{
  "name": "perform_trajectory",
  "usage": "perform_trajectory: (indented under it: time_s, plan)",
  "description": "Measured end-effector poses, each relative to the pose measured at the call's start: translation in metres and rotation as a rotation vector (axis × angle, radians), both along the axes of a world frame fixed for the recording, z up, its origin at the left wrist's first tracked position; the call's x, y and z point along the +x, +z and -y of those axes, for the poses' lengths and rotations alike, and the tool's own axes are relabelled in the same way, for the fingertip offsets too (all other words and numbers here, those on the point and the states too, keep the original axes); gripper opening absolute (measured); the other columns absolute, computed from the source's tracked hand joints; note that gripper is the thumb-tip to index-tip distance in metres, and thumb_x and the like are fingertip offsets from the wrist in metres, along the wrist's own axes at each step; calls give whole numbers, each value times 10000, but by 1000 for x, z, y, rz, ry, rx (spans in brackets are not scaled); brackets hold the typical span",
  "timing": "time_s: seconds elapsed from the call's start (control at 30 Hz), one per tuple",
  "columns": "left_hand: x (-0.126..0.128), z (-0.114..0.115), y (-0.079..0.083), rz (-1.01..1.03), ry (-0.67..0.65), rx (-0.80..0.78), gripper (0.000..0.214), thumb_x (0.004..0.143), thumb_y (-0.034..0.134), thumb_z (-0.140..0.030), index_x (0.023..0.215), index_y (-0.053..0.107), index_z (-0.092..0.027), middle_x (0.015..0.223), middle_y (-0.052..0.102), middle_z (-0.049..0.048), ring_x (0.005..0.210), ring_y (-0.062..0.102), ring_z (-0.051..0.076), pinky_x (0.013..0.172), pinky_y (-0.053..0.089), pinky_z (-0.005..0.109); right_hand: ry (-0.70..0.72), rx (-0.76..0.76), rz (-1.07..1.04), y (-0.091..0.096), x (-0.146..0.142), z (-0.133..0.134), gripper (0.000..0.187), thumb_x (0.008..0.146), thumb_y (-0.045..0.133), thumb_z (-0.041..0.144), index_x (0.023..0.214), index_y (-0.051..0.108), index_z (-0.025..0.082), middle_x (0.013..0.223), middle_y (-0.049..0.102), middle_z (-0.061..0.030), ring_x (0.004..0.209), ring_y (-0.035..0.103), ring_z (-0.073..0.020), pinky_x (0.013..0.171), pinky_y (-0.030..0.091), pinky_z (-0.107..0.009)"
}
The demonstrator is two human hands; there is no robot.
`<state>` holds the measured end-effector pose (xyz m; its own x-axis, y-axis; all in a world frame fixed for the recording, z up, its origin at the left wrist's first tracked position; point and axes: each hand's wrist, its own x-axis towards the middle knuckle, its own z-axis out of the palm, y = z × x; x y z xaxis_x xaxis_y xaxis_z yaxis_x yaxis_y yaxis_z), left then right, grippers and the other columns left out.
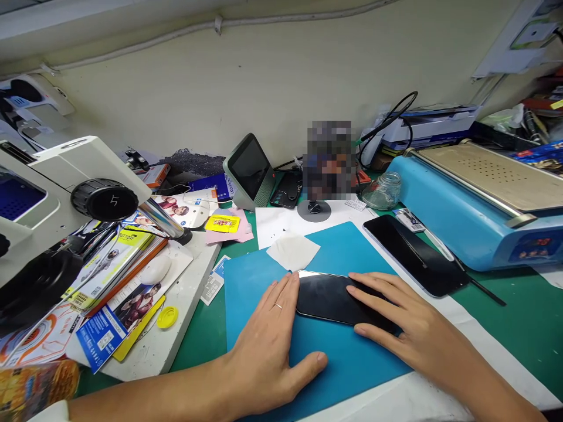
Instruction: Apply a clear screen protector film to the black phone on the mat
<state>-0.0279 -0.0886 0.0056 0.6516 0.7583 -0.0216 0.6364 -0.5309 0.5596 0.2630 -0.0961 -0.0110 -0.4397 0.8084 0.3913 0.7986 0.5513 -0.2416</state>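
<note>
A dark smartphone (328, 299) lies screen up on a blue work mat (259, 293). My right hand (407, 316) spans the phone's right end, with fingertips on the far edge and screen and the thumb by the near edge. Stretched out flat, my left hand (268, 340) touches the phone's left end with its fingertips; its thumb points away to the side and a ring is on one finger. A white wipe (294, 252) rests on the mat just beyond the phone. To the right lies a second, larger dark phone (413, 255) with thin tools on and beside it.
A blue heated plate machine (461, 217) stands at the right, near a glass jar (387, 190). At the left, a microscope (88, 187) overhangs stacked boxes and a yellow cap (168, 317). A small display device (250, 170) stands at the back.
</note>
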Motion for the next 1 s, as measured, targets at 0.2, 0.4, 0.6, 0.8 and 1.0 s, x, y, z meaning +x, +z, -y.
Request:
perform_trajectory:
  time_s: [0.2, 0.4, 0.6, 0.8, 1.0]
  plan:
    - [1, 0, 1, 10, 3, 9, 994, 977, 610, -471, 1610, -125, -256, 1693, 93, 110, 1546, 129, 338, 1238, 228, 588, 5, 3, 2, 1, 0, 0, 439, 925, 651, 418, 1329, 659, 247, 1375, 654, -85, 1226, 610, -289, 963, 579, -431]
    - [1, 0, 0, 5, -11, 11, 1009, 975, 612, -468, 1605, -149, -265, 1694, 86, 96, 1549, 120, 326, 1239, 228, 587, 11, 24, 2, 2, -1, 0, 431, 926, 651, 414, 1319, 665, 239, 1359, 664, -92, 1220, 610, -287, 964, 574, -427]
    - [2, -1, 0, -7, -20, 21, 1018, 976, 607, -468, 1597, -178, -282, 1696, 64, 75, 1551, 115, 316, 1231, 245, 595, 22, 45, 46, 1, -1, 0, 427, 932, 647, 409, 1310, 667, 212, 1359, 662, -103, 1216, 610, -285, 959, 581, -427]
    - [2, -2, -1, -11, -20, 38, 1009, 973, 615, -453, 1610, -143, -253, 1694, 73, 84, 1549, 119, 322, 1240, 230, 586, 16, 47, 35, 2, -2, 0, 408, 940, 634, 415, 1298, 677, 224, 1350, 670, -98, 1205, 620, -290, 948, 588, -430]
    - [2, -1, -3, -22, -31, 56, 1017, 969, 622, -437, 1614, -137, -227, 1691, 73, 91, 1549, 121, 322, 1242, 228, 580, 27, 68, 52, 3, -2, 0, 407, 945, 627, 417, 1286, 682, 201, 1340, 674, -104, 1199, 623, -289, 933, 599, -426]
